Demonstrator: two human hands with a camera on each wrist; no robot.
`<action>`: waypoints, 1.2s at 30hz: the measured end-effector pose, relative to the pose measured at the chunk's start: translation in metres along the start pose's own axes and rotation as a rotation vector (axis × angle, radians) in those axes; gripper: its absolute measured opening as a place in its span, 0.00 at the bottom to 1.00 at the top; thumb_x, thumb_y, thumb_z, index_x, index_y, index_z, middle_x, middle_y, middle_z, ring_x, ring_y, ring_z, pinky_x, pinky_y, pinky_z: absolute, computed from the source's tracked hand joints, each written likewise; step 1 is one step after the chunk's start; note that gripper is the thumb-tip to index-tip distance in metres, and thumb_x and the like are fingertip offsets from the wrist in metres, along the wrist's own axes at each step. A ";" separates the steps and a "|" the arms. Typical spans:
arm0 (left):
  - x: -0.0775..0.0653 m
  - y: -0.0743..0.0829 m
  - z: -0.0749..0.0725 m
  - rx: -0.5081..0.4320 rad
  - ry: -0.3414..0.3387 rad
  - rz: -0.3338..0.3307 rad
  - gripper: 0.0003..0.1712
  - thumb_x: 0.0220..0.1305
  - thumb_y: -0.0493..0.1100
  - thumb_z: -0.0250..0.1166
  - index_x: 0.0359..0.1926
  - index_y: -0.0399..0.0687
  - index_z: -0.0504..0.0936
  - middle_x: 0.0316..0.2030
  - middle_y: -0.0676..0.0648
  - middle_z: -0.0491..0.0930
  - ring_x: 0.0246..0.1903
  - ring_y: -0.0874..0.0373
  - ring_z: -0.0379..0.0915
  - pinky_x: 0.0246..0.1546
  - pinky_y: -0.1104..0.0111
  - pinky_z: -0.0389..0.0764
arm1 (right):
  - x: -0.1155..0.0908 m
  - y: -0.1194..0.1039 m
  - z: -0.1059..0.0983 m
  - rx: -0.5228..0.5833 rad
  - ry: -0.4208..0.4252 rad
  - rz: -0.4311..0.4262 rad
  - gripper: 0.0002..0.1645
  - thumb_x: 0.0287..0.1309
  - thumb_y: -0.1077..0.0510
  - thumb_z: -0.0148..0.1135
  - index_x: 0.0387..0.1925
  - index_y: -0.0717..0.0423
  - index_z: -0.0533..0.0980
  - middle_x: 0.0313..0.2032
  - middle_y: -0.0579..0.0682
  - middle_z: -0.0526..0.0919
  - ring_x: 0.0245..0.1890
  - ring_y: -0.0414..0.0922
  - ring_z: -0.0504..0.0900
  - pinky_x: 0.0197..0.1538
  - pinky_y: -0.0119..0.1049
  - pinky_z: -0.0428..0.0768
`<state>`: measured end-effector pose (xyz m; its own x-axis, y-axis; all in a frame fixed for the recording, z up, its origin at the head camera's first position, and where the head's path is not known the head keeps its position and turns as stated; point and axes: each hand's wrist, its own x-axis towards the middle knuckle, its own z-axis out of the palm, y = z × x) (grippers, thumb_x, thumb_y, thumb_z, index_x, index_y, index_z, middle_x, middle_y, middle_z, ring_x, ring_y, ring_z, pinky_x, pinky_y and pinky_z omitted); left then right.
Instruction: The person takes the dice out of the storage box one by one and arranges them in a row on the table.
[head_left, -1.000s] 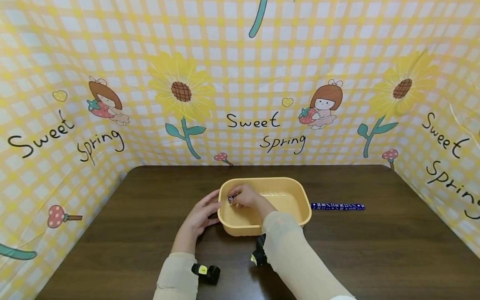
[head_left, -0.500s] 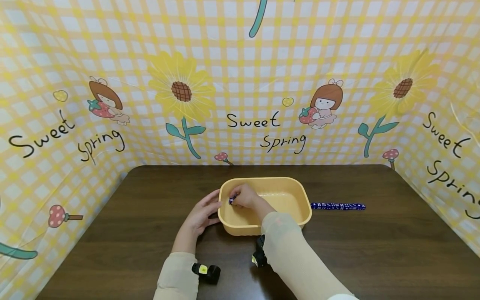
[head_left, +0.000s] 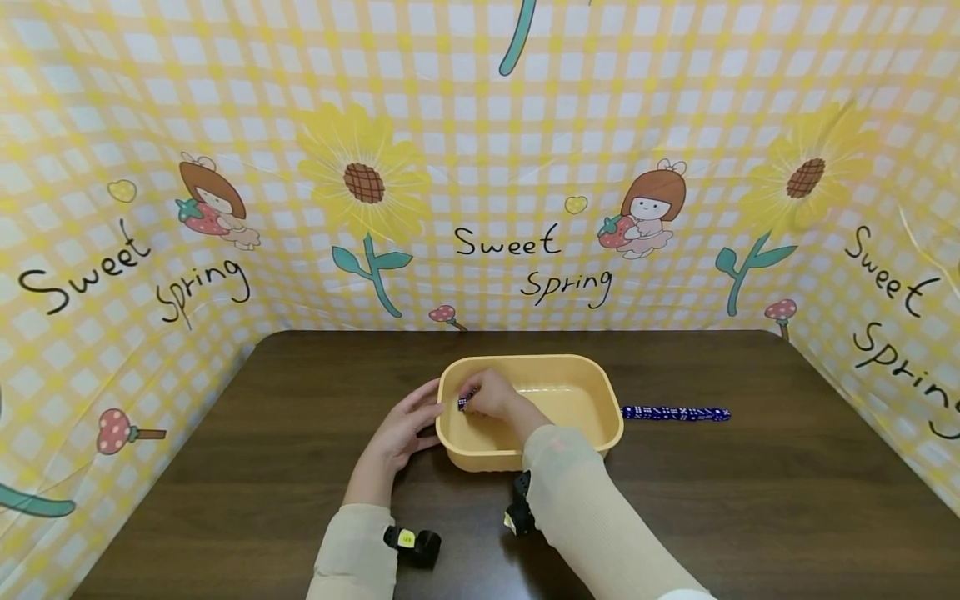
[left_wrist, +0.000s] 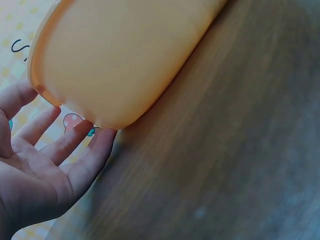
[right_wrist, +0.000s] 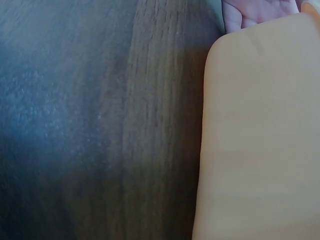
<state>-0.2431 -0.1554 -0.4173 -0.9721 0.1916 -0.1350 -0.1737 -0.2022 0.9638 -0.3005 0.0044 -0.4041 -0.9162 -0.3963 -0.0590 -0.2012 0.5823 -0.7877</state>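
Observation:
A yellow plastic basin (head_left: pixel 570 408) stands on the dark wooden table. My left hand (head_left: pixel 401 429) touches its left end from outside, with spread, fairly straight fingers; the left wrist view shows the fingertips against the basin wall (left_wrist: pixel 120 60). Inside the basin at the left, my right hand (head_left: pixel 491 394) pinches blue dice (head_left: pixel 462 403) with white dots. Fingers cover most of them, so how many I cannot tell. Only the basin's outer wall (right_wrist: pixel 260 125) and part of my left hand (right_wrist: pixel 260 10) show in the right wrist view; my right hand is hidden there.
A straight row of several blue dice (head_left: pixel 675 413) lies on the table just right of the basin. Yellow checked cloth (head_left: pixel 480 167) hangs round the back and sides of the table (head_left: pixel 247 467). Each sleeve carries a black wrist camera (head_left: pixel 423 548).
Inside the basin, the dice in my right fingers have shifted very slightly downward in the head view. My left hand, the basin and the row of dice have stayed in place.

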 end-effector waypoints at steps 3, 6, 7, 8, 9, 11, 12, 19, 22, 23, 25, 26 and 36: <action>0.000 0.000 0.000 -0.004 -0.001 0.003 0.30 0.57 0.36 0.55 0.61 0.48 0.60 0.55 0.36 0.62 0.48 0.44 0.65 0.37 0.55 0.70 | 0.001 0.000 -0.001 -0.019 -0.003 -0.004 0.07 0.40 0.71 0.61 0.27 0.65 0.78 0.17 0.45 0.73 0.15 0.37 0.68 0.20 0.26 0.68; 0.000 0.000 0.000 -0.008 0.001 0.001 0.30 0.57 0.36 0.55 0.61 0.49 0.60 0.55 0.37 0.62 0.48 0.44 0.65 0.37 0.55 0.70 | 0.001 0.000 -0.001 -0.033 -0.006 -0.011 0.07 0.39 0.71 0.62 0.27 0.64 0.78 0.19 0.46 0.74 0.17 0.38 0.69 0.21 0.27 0.68; 0.000 0.000 -0.001 -0.007 0.001 0.001 0.30 0.57 0.36 0.55 0.61 0.49 0.60 0.56 0.37 0.62 0.48 0.44 0.65 0.37 0.55 0.70 | 0.001 0.000 -0.001 -0.035 -0.005 -0.016 0.07 0.39 0.71 0.62 0.26 0.64 0.78 0.19 0.46 0.74 0.17 0.38 0.69 0.21 0.27 0.68; 0.000 0.000 -0.001 -0.005 0.001 0.002 0.30 0.57 0.36 0.55 0.61 0.49 0.60 0.56 0.37 0.62 0.48 0.44 0.65 0.37 0.55 0.70 | 0.000 0.000 -0.001 -0.040 -0.005 -0.023 0.07 0.39 0.71 0.62 0.26 0.64 0.78 0.19 0.46 0.75 0.17 0.38 0.69 0.22 0.27 0.68; 0.000 0.000 -0.001 -0.006 0.001 0.001 0.29 0.57 0.36 0.55 0.61 0.49 0.60 0.56 0.37 0.62 0.48 0.44 0.64 0.37 0.54 0.70 | 0.000 0.000 -0.001 -0.043 -0.006 -0.030 0.07 0.39 0.71 0.62 0.26 0.64 0.78 0.19 0.47 0.75 0.17 0.38 0.69 0.22 0.27 0.69; -0.001 0.000 -0.001 -0.005 0.001 0.003 0.29 0.57 0.35 0.55 0.61 0.48 0.60 0.55 0.37 0.62 0.48 0.44 0.64 0.37 0.54 0.70 | 0.000 0.000 -0.001 -0.048 -0.008 -0.045 0.07 0.39 0.71 0.62 0.27 0.64 0.78 0.20 0.47 0.75 0.17 0.38 0.69 0.22 0.26 0.69; -0.001 0.000 -0.001 -0.004 0.000 0.004 0.29 0.57 0.35 0.55 0.61 0.48 0.60 0.55 0.37 0.62 0.48 0.44 0.64 0.37 0.55 0.70 | 0.000 0.000 0.000 -0.050 -0.008 -0.052 0.07 0.39 0.71 0.62 0.27 0.65 0.78 0.20 0.47 0.76 0.18 0.37 0.69 0.22 0.26 0.69; -0.001 0.000 -0.001 0.002 -0.008 0.008 0.29 0.57 0.36 0.55 0.61 0.49 0.60 0.55 0.38 0.62 0.49 0.44 0.64 0.37 0.55 0.70 | 0.000 -0.001 -0.002 -0.052 -0.012 -0.075 0.08 0.39 0.72 0.61 0.28 0.65 0.78 0.21 0.49 0.77 0.18 0.37 0.69 0.23 0.26 0.68; -0.001 -0.001 -0.001 0.000 -0.005 0.010 0.30 0.57 0.36 0.55 0.61 0.49 0.60 0.56 0.38 0.62 0.49 0.44 0.64 0.37 0.55 0.71 | 0.000 -0.001 -0.003 -0.029 -0.016 -0.071 0.09 0.39 0.72 0.59 0.28 0.66 0.78 0.22 0.52 0.78 0.17 0.37 0.69 0.22 0.26 0.69; -0.001 -0.001 -0.001 0.001 -0.004 0.011 0.30 0.57 0.36 0.55 0.61 0.49 0.59 0.56 0.38 0.62 0.49 0.44 0.64 0.37 0.55 0.71 | 0.001 -0.001 -0.003 -0.020 -0.017 -0.071 0.09 0.39 0.73 0.59 0.28 0.66 0.78 0.22 0.52 0.78 0.16 0.37 0.69 0.21 0.26 0.69; 0.000 -0.001 -0.001 -0.001 -0.002 0.010 0.30 0.56 0.36 0.56 0.61 0.48 0.59 0.56 0.38 0.62 0.49 0.43 0.63 0.37 0.55 0.71 | 0.001 -0.001 -0.004 -0.001 -0.016 -0.069 0.10 0.38 0.73 0.58 0.28 0.66 0.78 0.21 0.52 0.78 0.15 0.37 0.68 0.20 0.27 0.69; -0.001 -0.001 -0.001 0.000 -0.002 0.010 0.30 0.56 0.36 0.56 0.61 0.48 0.59 0.56 0.38 0.61 0.49 0.43 0.63 0.37 0.55 0.71 | 0.001 -0.001 -0.004 0.004 -0.017 -0.068 0.09 0.39 0.73 0.57 0.28 0.66 0.78 0.20 0.52 0.78 0.15 0.37 0.68 0.20 0.27 0.69; -0.001 -0.001 0.000 0.012 0.008 0.005 0.29 0.57 0.36 0.55 0.61 0.48 0.60 0.56 0.39 0.62 0.48 0.45 0.65 0.37 0.55 0.71 | -0.004 -0.006 -0.016 -0.055 -0.026 -0.175 0.12 0.38 0.73 0.57 0.31 0.66 0.78 0.25 0.53 0.79 0.21 0.37 0.70 0.26 0.26 0.69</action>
<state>-0.2422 -0.1559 -0.4179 -0.9742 0.1831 -0.1320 -0.1671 -0.1917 0.9671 -0.3009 0.0138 -0.3892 -0.8564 -0.5130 0.0593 -0.3760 0.5406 -0.7526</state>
